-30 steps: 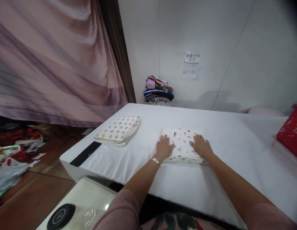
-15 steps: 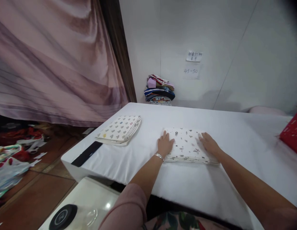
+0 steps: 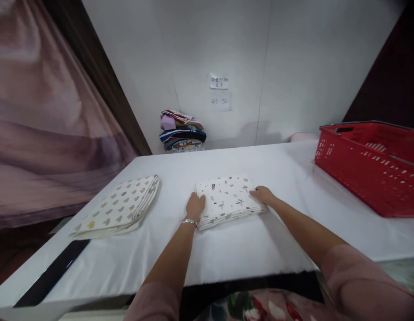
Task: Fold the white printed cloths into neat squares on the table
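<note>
A folded white cloth with small palm and dot prints (image 3: 228, 198) lies on the white-covered table (image 3: 227, 249), its layers showing along the near edge. My left hand (image 3: 195, 206) grips its left edge, thumb on top and the other fingers partly hidden at the side. At the opposite edge, my right hand (image 3: 261, 195) pinches the cloth's right side with curled fingers. A second folded cloth with grey prints (image 3: 120, 205) lies farther left on the table, touched by neither hand.
A red plastic basket (image 3: 370, 169) stands at the table's right. Folded fabrics (image 3: 182, 131) are piled beyond the far edge, by the wall with paper notes (image 3: 220, 101). A dark strip (image 3: 53, 272) lies at the front left; a pink curtain (image 3: 53, 116) hangs behind.
The view has turned right, bringing the basket into sight. My hands have gone from lying spread on the cloth to gripping its two sides, and the cloth is slightly rotated.
</note>
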Tool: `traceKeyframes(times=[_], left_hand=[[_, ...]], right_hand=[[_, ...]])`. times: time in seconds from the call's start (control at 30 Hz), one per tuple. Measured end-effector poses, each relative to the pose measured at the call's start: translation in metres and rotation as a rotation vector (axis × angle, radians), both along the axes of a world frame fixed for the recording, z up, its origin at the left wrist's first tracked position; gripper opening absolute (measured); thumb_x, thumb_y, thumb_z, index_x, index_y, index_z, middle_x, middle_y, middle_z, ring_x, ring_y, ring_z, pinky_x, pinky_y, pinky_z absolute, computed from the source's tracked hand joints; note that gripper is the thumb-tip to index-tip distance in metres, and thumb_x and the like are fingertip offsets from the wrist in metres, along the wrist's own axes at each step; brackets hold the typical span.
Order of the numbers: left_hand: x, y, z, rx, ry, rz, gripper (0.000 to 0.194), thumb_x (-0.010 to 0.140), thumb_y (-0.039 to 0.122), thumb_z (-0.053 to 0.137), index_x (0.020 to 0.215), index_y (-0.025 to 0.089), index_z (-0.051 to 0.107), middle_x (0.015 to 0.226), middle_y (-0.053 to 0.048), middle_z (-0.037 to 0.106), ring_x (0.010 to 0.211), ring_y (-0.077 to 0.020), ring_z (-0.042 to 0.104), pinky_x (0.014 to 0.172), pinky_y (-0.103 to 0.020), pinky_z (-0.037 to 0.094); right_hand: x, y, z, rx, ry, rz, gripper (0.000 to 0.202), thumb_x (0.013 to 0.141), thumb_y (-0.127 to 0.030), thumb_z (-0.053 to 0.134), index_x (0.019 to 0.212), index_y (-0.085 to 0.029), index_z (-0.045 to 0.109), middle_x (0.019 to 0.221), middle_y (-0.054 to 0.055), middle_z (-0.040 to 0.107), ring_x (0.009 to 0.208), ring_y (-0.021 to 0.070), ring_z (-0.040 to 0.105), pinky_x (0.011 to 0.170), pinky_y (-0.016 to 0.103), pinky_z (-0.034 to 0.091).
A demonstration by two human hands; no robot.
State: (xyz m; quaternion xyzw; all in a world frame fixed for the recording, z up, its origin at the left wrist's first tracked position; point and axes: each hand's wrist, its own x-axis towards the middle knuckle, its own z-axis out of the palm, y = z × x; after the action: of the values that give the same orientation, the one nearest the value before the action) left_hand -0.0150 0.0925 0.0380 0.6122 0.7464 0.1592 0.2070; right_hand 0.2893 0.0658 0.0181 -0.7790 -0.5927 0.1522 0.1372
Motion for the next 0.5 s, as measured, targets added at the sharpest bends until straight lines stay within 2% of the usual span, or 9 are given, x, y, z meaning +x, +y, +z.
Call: traceKeyframes(times=[0.13, 0.3, 0.4, 0.5], left_hand=[[-0.002, -0.003, -0.004, 0.005, -0.003, -0.049, 0.047, 0.089, 0.038, 0.042, 0.127, 0.010, 0.043, 0.126, -0.018, 0.057, 0.115, -0.0277, 0.055, 0.093, -0.036, 0.043], [-0.003, -0.021, -0.010, 0.039, 0.009, -0.108, 0.055, 0.089, 0.040, 0.044, 0.135, 0.011, 0.037, 0.134, -0.017, 0.051, 0.121, -0.0262, 0.051, 0.098, -0.035, 0.041], [0.002, -0.025, -0.005, 0.127, 0.092, -0.138, 0.058, 0.088, 0.041, 0.046, 0.137, 0.011, 0.035, 0.139, -0.018, 0.045, 0.127, -0.0269, 0.044, 0.101, -0.036, 0.039], [0.013, -0.021, 0.001, 0.270, 0.190, -0.244, 0.055, 0.090, 0.039, 0.043, 0.138, 0.013, 0.036, 0.147, -0.016, 0.035, 0.135, -0.0269, 0.033, 0.108, -0.038, 0.031]], right_hand=[[0.002, -0.019, 0.009, -0.013, 0.150, -0.006, 0.040, 0.083, -0.046, 0.047, 0.091, -0.013, 0.069, 0.094, 0.009, 0.071, 0.084, 0.0198, 0.065, 0.066, 0.024, 0.045], [0.012, -0.058, 0.003, -0.081, 0.215, -0.013, 0.038, 0.081, -0.045, 0.051, 0.094, -0.013, 0.068, 0.094, 0.009, 0.070, 0.086, 0.0213, 0.064, 0.067, 0.026, 0.044], [0.016, -0.063, 0.001, -0.092, 0.091, 0.011, 0.048, 0.081, -0.047, 0.051, 0.113, -0.013, 0.063, 0.104, 0.012, 0.068, 0.093, 0.0250, 0.063, 0.076, 0.031, 0.046], [0.006, -0.051, 0.009, 0.071, -0.060, 0.098, 0.058, 0.084, -0.047, 0.045, 0.132, -0.013, 0.049, 0.127, 0.016, 0.057, 0.113, 0.0290, 0.054, 0.093, 0.038, 0.042]])
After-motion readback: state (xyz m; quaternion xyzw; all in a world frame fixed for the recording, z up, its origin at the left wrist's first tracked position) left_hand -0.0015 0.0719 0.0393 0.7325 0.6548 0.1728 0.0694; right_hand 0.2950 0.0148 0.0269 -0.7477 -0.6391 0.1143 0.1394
